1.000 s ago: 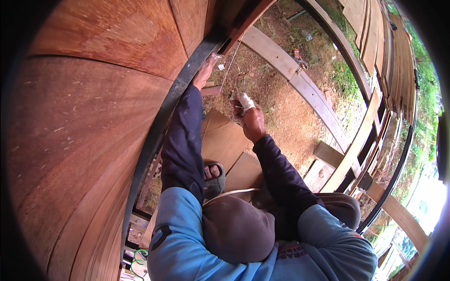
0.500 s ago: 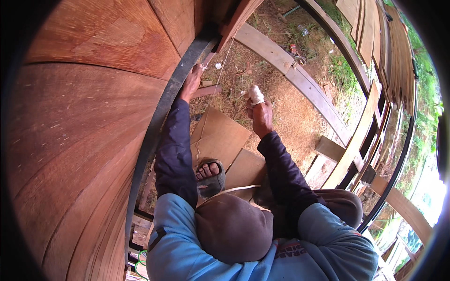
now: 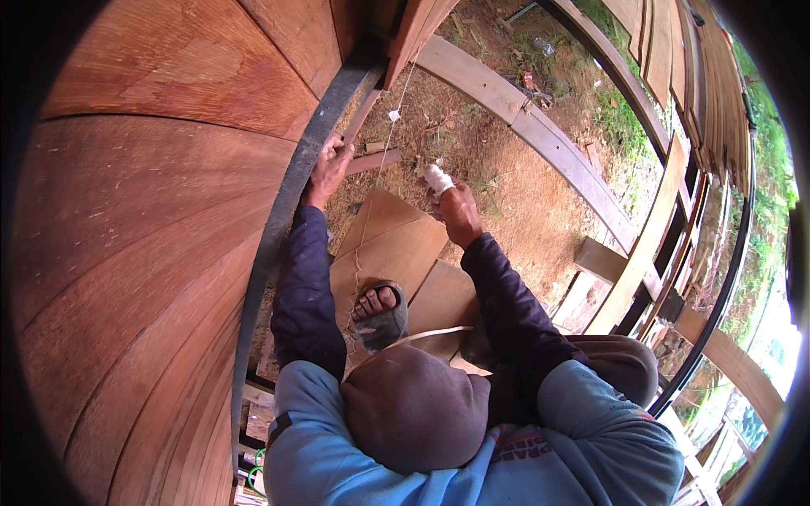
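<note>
My left hand reaches up to the dark metal strip along the edge of the curved reddish wooden wall; its fingers rest on the strip. My right hand is closed around a small white spool of string held over the ground. A thin white string runs down from the boards above, between the two hands, with a small white knot on it. Both forearms wear dark blue sleeves.
My sandalled foot stands on flat brown boards laid over bare earth. Long timber beams cross the ground at upper right. A dark rail and more planks curve along the right, with grass beyond.
My left hand has slid down and left along the dark strip. My right hand still holds the white spool and has shifted only slightly.
</note>
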`<action>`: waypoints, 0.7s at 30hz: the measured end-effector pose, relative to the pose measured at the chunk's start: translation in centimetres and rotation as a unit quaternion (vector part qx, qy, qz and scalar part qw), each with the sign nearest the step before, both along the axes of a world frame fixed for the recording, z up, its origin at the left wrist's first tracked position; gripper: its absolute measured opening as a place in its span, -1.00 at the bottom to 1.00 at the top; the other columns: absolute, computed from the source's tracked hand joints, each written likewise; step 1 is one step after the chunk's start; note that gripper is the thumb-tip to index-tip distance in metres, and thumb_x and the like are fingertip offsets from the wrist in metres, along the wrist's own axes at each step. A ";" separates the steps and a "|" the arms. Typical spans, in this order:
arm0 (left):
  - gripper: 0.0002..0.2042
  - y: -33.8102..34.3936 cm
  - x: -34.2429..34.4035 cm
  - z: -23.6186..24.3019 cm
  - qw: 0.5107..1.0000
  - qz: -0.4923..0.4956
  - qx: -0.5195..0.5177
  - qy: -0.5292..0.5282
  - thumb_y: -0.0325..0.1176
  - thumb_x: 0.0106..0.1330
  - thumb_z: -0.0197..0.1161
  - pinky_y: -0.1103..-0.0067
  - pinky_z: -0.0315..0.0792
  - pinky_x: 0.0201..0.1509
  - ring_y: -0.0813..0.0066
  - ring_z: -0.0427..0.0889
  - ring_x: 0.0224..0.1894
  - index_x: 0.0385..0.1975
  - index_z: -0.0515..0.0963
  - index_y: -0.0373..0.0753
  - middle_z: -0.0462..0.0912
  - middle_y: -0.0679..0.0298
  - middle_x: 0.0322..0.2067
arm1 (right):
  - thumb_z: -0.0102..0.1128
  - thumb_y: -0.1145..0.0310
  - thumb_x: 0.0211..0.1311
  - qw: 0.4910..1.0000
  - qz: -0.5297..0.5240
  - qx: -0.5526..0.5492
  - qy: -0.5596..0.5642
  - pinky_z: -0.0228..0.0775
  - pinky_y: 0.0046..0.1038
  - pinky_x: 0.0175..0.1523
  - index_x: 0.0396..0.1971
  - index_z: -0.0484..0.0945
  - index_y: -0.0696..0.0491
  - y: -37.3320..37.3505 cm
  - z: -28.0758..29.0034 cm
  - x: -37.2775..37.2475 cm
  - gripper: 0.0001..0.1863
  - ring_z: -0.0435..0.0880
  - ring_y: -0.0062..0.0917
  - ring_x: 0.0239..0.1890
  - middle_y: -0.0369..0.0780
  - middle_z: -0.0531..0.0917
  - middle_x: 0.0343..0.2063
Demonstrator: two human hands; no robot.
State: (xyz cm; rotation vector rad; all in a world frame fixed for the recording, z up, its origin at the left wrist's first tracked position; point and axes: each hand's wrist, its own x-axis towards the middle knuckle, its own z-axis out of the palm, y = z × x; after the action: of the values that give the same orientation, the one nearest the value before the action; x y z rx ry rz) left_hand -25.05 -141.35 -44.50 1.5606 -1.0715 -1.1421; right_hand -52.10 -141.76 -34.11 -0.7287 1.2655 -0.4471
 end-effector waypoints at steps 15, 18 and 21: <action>-0.74 -2.1 -2.9 4.5 0.929 -0.002 0.034 -0.368 -0.35 0.26 0.24 0.32 0.49 -0.17 -0.02 0.64 -0.23 -0.10 0.50 -0.26 0.66 0.00 -0.26 | 0.07 0.21 0.29 0.996 -0.045 0.012 -0.079 0.00 -0.71 -0.58 -0.04 0.54 0.10 0.5 -0.8 -0.7 -0.65 0.24 -0.82 -0.66 -0.48 0.42 -0.57; -0.78 -2.2 -4.3 6.4 0.943 0.021 0.101 -0.317 -0.35 0.28 0.20 0.26 0.48 -0.09 -0.11 0.59 -0.09 -0.11 0.52 -0.23 0.63 -0.03 -0.11 | 0.09 0.18 0.28 0.995 -0.052 0.035 -0.079 -0.01 -0.71 -0.59 -0.05 0.55 0.10 0.8 -1.9 -0.7 -0.64 0.24 -0.82 -0.67 -0.48 0.43 -0.57; -0.82 -1.2 -3.6 4.1 0.932 0.058 -0.073 -0.350 -0.35 0.32 0.15 0.26 0.47 -0.08 -0.07 0.58 -0.09 -0.14 0.51 -0.22 0.61 0.02 -0.11 | 0.07 0.18 0.29 0.998 -0.041 0.025 -0.048 0.00 -0.69 -0.59 -0.06 0.56 0.10 1.4 -1.3 0.6 -0.64 0.24 -0.82 -0.67 -0.48 0.42 -0.58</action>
State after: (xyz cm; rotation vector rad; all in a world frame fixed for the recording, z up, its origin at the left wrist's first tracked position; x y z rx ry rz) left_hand -28.63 -142.57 -40.45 1.9315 -1.4530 -0.3943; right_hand -51.54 -140.40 -35.37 -0.6084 1.2156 -0.5099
